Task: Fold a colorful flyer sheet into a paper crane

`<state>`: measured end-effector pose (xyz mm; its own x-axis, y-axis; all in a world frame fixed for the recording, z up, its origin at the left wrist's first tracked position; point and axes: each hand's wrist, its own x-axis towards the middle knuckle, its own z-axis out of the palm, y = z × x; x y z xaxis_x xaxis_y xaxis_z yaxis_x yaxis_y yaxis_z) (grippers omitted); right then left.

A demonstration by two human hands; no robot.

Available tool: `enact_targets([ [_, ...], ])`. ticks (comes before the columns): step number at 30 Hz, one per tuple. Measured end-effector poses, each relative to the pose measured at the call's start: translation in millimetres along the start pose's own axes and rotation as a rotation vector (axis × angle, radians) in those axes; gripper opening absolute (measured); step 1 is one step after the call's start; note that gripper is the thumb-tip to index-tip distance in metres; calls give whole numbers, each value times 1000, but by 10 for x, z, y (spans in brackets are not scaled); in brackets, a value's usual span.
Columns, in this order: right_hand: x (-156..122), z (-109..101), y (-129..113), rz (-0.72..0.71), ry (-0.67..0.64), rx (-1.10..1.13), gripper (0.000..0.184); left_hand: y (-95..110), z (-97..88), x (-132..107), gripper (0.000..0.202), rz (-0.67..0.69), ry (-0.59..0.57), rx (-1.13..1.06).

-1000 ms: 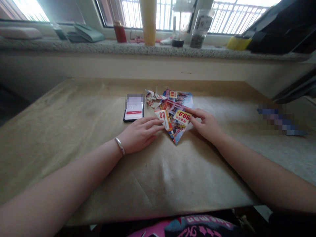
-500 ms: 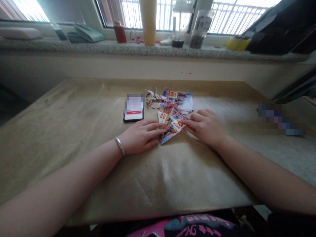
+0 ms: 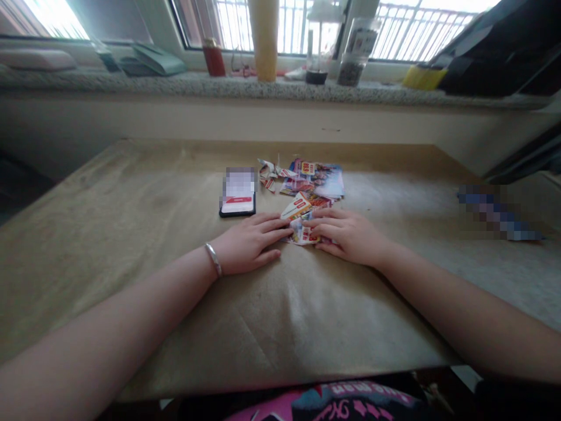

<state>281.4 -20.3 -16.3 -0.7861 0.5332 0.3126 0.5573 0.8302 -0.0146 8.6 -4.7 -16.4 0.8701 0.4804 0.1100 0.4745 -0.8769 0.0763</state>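
Observation:
A colourful printed sheet of paper (image 3: 300,206), partly folded, lies on the table in front of me. My left hand (image 3: 252,242) rests flat with its fingertips on the paper's left edge; a silver bangle is on that wrist. From the other side, my right hand (image 3: 350,235) lays its stretched fingers over the paper and covers its right part. Just behind is a stack of similar printed sheets (image 3: 328,180). Crumpled folded paper pieces (image 3: 268,171) sit left of the stack. A phone (image 3: 238,202) with a lit, blurred screen lies beyond my left hand.
A tan cover (image 3: 175,327) spreads over the table. At the right edge lies a pixelated bluish item (image 3: 499,213). On the granite window sill (image 3: 175,85) stand a red bottle (image 3: 214,58), a yellow cylinder (image 3: 265,47), clear containers (image 3: 350,61) and a dark bag (image 3: 495,58).
The paper's near right corner has been folded over, and the pointed tip toward me is gone. My right hand has gone from pinching the edge to lying flat. My left hand has barely moved.

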Motion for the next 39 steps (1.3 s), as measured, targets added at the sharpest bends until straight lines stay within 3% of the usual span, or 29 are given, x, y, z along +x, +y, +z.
enact_targets([
  [5, 3, 19, 33, 42, -13, 231, 19, -18, 18, -10, 53, -16, -73, -14],
  [10, -21, 7, 54, 211, 13, 327, 19, -13, 38, -19, 60, -10, -133, -8],
  [18, -36, -42, 13, 425, 12, 322, 26, 26, 31, -20, 57, -3, -41, 15],
  [29, -38, 39, 59, 725, 45, 572, 27, 33, -9, -16, 54, 11, -87, -47],
  [39, -31, 48, 75, 782, 12, 541, 25, 55, -19, -21, 54, 24, -35, -16],
])
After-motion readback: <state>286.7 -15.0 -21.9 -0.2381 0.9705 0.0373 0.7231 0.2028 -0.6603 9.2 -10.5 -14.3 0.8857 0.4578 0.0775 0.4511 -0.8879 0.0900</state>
